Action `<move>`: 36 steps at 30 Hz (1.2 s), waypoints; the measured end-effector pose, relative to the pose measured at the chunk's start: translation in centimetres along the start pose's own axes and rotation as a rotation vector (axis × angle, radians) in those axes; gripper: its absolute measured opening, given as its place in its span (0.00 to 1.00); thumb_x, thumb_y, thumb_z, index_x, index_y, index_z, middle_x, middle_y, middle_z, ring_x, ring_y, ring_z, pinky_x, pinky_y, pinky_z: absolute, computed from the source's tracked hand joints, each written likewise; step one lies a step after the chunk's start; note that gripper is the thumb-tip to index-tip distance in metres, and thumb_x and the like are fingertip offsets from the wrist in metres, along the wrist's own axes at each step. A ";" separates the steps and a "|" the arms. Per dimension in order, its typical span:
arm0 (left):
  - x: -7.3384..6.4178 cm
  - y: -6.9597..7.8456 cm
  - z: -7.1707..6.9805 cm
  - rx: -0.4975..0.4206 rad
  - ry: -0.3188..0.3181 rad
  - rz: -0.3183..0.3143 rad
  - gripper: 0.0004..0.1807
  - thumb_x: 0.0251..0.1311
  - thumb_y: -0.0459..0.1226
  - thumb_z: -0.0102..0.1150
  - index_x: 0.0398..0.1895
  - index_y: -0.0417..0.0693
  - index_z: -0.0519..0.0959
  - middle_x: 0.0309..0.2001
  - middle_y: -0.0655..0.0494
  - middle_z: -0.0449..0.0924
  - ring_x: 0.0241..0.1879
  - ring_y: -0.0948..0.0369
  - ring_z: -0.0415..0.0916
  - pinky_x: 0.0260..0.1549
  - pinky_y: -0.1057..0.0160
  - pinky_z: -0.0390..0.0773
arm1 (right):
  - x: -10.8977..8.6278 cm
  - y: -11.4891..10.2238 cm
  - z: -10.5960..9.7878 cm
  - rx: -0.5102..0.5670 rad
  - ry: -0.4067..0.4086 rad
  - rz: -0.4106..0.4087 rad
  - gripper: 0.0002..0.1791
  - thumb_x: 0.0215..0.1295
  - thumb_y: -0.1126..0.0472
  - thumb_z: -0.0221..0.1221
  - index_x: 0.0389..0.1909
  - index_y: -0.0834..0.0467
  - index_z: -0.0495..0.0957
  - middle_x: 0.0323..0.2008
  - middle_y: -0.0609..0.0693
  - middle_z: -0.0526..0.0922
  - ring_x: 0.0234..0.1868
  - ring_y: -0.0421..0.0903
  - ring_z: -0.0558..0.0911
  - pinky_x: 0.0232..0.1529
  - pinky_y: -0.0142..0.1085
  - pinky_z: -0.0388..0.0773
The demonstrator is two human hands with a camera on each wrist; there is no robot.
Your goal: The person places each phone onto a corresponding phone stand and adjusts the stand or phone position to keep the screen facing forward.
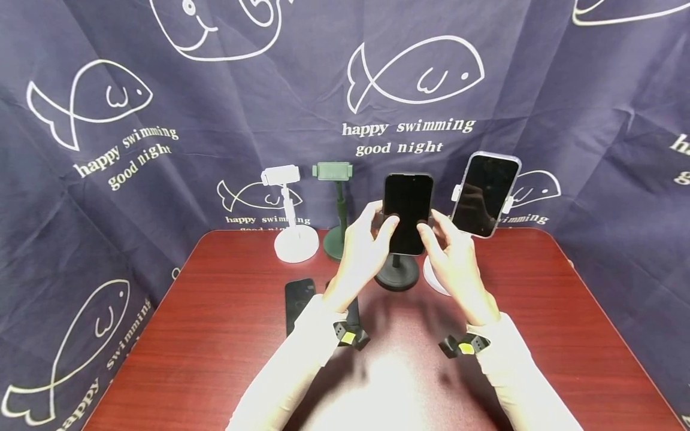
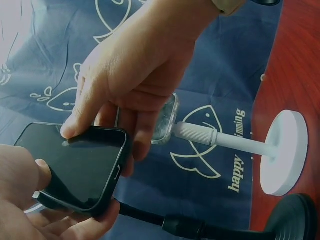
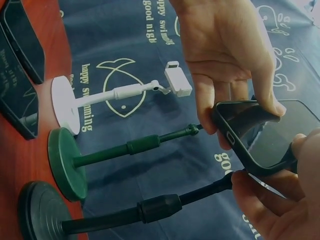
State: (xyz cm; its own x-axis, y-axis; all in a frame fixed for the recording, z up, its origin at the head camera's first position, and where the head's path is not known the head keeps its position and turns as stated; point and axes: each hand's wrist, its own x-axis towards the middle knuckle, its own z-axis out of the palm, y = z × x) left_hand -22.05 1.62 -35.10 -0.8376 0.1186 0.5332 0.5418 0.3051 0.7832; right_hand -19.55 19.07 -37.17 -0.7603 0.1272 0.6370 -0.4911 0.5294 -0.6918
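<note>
A black smartphone (image 1: 411, 209) stands upright at the head of a black phone stand (image 1: 397, 275), screen toward me. My left hand (image 1: 362, 250) grips its left side, thumb on the screen and fingers behind. On the opposite side, my right hand (image 1: 458, 258) holds it the same way. In the left wrist view the phone (image 2: 87, 162) appears in a dark case, with the black pole (image 2: 187, 226) running up to it. The stand's clamp is hidden behind the phone and fingers in the right wrist view, where the phone (image 3: 265, 127) lies between both hands.
To the right, a white stand (image 1: 435, 276) bears another phone (image 1: 485, 194) in a clear case. A white stand (image 1: 296, 242) and a green stand (image 1: 332, 172) stand at the back left. Two dark phones, one (image 1: 298, 299) left of the other, lie on the red table (image 1: 226, 335).
</note>
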 end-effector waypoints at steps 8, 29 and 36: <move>0.1 0.0 0.3 0.003 0.004 -0.010 0.16 0.72 0.45 0.61 0.59 0.53 0.78 0.44 0.56 0.87 0.30 0.66 0.81 0.36 0.67 0.80 | 0.3 0.1 -0.2 -0.027 0.004 -0.045 0.20 0.70 0.65 0.64 0.59 0.69 0.78 0.24 0.60 0.84 0.26 0.27 0.70 0.34 0.22 0.66; -1.9 -3.1 0.4 -0.096 -0.171 -0.112 0.26 0.70 0.46 0.64 0.68 0.52 0.72 0.53 0.48 0.83 0.34 0.55 0.88 0.30 0.62 0.86 | -1.1 1.3 0.0 -0.011 -0.034 0.072 0.16 0.75 0.59 0.59 0.58 0.61 0.78 0.34 0.60 0.90 0.29 0.18 0.76 0.42 0.23 0.70; -2.8 -5.2 -0.8 0.014 -0.200 -0.013 0.23 0.66 0.44 0.68 0.61 0.46 0.78 0.51 0.49 0.85 0.45 0.58 0.87 0.48 0.63 0.84 | -3.4 3.3 1.3 0.060 -0.094 0.126 0.18 0.78 0.60 0.55 0.60 0.67 0.74 0.34 0.62 0.90 0.27 0.30 0.85 0.34 0.22 0.77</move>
State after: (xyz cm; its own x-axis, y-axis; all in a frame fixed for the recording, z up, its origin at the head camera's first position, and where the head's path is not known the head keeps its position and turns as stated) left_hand -22.51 -1.07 -40.41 -0.8428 0.2990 0.4476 0.5306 0.3210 0.7845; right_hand -19.18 19.30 -42.09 -0.8524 0.1085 0.5115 -0.4122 0.4625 -0.7850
